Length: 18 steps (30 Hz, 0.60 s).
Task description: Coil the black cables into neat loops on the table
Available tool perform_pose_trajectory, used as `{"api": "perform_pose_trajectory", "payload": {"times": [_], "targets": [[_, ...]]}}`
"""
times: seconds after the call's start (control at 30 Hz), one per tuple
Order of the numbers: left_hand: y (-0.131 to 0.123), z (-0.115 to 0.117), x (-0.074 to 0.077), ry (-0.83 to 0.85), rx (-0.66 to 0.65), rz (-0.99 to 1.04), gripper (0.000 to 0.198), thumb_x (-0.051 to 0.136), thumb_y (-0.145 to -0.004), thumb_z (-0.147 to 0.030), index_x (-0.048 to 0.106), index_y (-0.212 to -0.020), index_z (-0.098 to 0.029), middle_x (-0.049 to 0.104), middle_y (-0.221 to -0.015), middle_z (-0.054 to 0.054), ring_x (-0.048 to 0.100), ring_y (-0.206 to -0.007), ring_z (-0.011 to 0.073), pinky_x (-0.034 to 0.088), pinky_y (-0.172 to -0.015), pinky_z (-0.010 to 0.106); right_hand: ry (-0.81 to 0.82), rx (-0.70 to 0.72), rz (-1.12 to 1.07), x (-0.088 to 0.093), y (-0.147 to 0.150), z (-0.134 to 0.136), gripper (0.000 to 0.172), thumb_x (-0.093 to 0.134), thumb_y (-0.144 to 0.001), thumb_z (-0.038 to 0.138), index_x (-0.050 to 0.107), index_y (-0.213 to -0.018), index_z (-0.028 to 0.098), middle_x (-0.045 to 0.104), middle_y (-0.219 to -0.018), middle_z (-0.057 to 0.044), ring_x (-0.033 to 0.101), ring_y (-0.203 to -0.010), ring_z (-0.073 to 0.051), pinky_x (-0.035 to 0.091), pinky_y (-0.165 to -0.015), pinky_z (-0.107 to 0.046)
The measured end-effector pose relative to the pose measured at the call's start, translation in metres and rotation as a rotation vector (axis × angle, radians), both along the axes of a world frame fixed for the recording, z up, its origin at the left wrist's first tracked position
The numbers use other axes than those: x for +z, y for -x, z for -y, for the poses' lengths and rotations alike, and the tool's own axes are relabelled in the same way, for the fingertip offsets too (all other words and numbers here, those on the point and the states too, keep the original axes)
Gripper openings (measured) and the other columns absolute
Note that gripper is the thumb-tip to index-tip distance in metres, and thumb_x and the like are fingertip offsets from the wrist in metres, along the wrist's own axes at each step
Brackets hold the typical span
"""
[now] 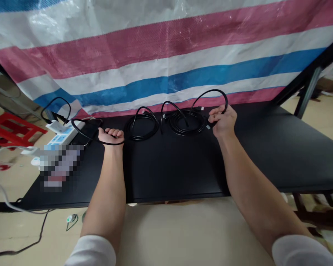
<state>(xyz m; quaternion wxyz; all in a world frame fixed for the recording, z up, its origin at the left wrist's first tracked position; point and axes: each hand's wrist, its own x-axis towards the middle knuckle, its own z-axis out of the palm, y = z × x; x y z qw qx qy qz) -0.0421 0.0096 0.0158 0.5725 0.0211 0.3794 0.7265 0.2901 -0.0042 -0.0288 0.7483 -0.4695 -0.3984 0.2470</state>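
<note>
Left hand: fingers curled tightly around a thin black cable, which loops away toward the left end of the table. Right hand: fingers closed on a second black cable, with its small plug just beside them and its length arching above the table's far edge. Two cable coils lie between the hands at that edge, their loose lengths rising close together; a hard pull could snag or knot them. The plug could slip from the fingers if the grip loosens. On the table's left end, a phone, a power strip and a charger lie near the first cable's loop, which could catch and drag them. A striped tarp hangs behind the far edge; a red stool stands beyond the left end.
</note>
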Motion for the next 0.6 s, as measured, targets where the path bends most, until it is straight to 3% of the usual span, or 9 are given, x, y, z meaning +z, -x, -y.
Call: {"api": "perform_pose_trajectory", "payload": {"times": [0.13, 0.23, 0.3, 0.43, 0.6], "targets": [[-0.001, -0.002, -0.006, -0.020, -0.070, -0.029, 0.045, 0.021, -0.095, -0.043, 0.022, -0.055, -0.022, 0.016, -0.041, -0.008, 0.021, -0.029, 0.0071, 0.021, -0.030, 0.018, 0.001, -0.103, 0.224, -0.001, 0.019, 0.007, 0.033, 0.068, -0.057, 0.031, 0.040, -0.072, 0.024, 0.048, -0.065, 0.007, 0.038, -0.049, -0.007, 0.035, -0.048, -0.023], [-0.006, -0.001, -0.007, -0.037, -0.130, -0.040, 0.046, 0.023, -0.095, -0.043, 0.022, -0.054, -0.022, 0.015, -0.042, -0.009, 0.020, -0.030, 0.0073, 0.022, -0.031, 0.018, 0.125, -0.174, 0.428, -0.002, 0.037, 0.012, 0.050, 0.079, -0.045, 0.036, 0.046, -0.080, 0.024, 0.052, -0.072, 0.006, 0.046, -0.058, -0.010, 0.042, -0.056, -0.026], [-0.009, 0.000, -0.005, -0.050, -0.153, -0.038, 0.046, 0.023, -0.095, -0.042, 0.023, -0.054, -0.022, 0.014, -0.042, -0.008, 0.020, -0.030, 0.0074, 0.022, -0.032, 0.018, 0.204, -0.198, 0.482, -0.001, 0.046, 0.013, 0.045, 0.078, -0.048, 0.038, 0.047, -0.079, 0.024, 0.052, -0.068, 0.005, 0.049, -0.060, -0.012, 0.043, -0.060, -0.028], [-0.013, 0.004, 0.000, -0.098, -0.139, -0.032, 0.041, 0.027, -0.094, -0.028, 0.031, -0.054, -0.020, 0.020, -0.042, -0.007, 0.023, -0.033, 0.0073, 0.025, -0.035, 0.018, 0.186, -0.215, 0.365, 0.001, 0.052, 0.009, 0.026, 0.062, -0.069, 0.044, 0.047, -0.074, 0.023, 0.049, -0.058, 0.005, 0.051, -0.054, -0.013, 0.043, -0.058, -0.028], [-0.018, 0.008, 0.001, -0.228, -0.100, -0.051, 0.031, 0.034, -0.085, -0.015, 0.036, -0.055, -0.019, 0.029, -0.047, -0.006, 0.032, -0.038, 0.0067, 0.032, -0.041, 0.018, 0.107, -0.187, 0.049, 0.002, 0.048, 0.001, 0.044, 0.041, -0.079, 0.066, 0.043, -0.067, 0.024, 0.036, -0.051, 0.007, 0.035, -0.041, -0.010, 0.030, -0.042, -0.024]]}}
